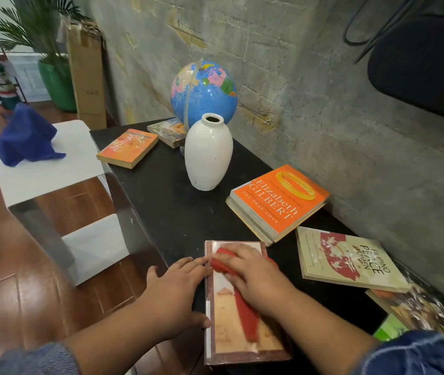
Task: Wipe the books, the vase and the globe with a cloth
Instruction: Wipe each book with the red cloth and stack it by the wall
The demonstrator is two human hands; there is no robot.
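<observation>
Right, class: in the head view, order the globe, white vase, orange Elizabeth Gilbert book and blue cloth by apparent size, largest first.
1. Orange Elizabeth Gilbert book, though nearest the camera.
2. Globe.
3. White vase and blue cloth: too alike to rank.

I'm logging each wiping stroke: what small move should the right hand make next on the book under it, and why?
Probably draw the red cloth toward the near end of the book. The right hand presses the cloth at the cover's far end, much of the near cover lies beyond it, and the left hand steadies the book's left edge.
</observation>
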